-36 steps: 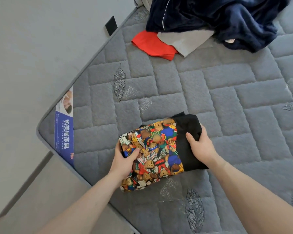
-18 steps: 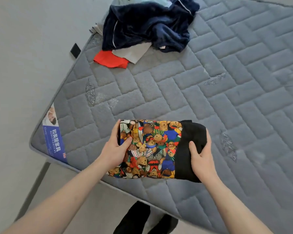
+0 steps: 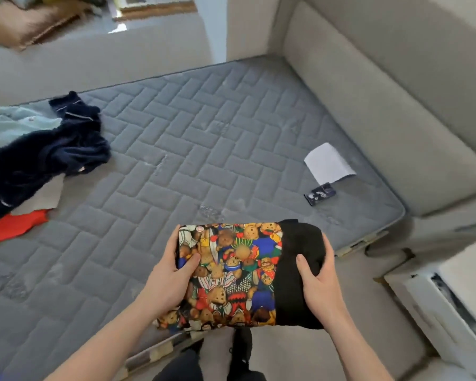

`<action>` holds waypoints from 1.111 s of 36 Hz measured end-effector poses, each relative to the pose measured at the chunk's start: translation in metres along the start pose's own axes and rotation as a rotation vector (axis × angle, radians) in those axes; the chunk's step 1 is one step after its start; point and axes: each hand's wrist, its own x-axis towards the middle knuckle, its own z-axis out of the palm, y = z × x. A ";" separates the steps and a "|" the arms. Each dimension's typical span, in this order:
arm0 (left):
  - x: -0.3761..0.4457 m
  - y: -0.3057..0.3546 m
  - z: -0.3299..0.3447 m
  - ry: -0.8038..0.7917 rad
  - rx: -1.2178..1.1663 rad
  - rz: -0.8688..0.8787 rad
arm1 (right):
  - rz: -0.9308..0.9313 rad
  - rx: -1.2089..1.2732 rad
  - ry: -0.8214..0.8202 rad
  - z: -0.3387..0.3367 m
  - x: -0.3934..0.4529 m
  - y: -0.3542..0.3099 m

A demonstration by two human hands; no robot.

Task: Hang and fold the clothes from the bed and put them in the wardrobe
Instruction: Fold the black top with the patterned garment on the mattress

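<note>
A folded garment, bright teddy-bear print on the left with a black part on the right, is held level in front of me above the mattress's near edge. My left hand grips its left end, thumb on top. My right hand grips the black right end. On the grey quilted mattress at the left lies a heap of unfolded clothes: a dark navy fleece piece, a pale blue fluffy garment, a beige piece and a red one.
A white sheet of paper and a small dark packet lie on the mattress's right side. A padded beige headboard runs along the right. White furniture stands at the lower right. My dark-clad legs and shoes are below.
Both hands have lifted the folded teddy-bear garment off the mattress and carry it. My view has swung to the right, so the clothes heap now lies far left and the headboard appears.
</note>
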 end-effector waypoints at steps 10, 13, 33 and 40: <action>-0.013 0.125 0.078 -0.349 0.204 0.374 | 0.073 0.228 0.526 -0.113 -0.097 0.008; -0.032 0.157 0.115 -0.431 0.253 0.475 | 0.072 0.244 0.663 -0.151 -0.127 0.009; -0.256 0.299 0.377 -0.906 0.295 0.917 | 0.136 0.330 1.272 -0.408 -0.315 0.091; -0.352 0.319 0.443 -1.104 0.296 1.055 | 0.163 0.326 1.494 -0.454 -0.399 0.111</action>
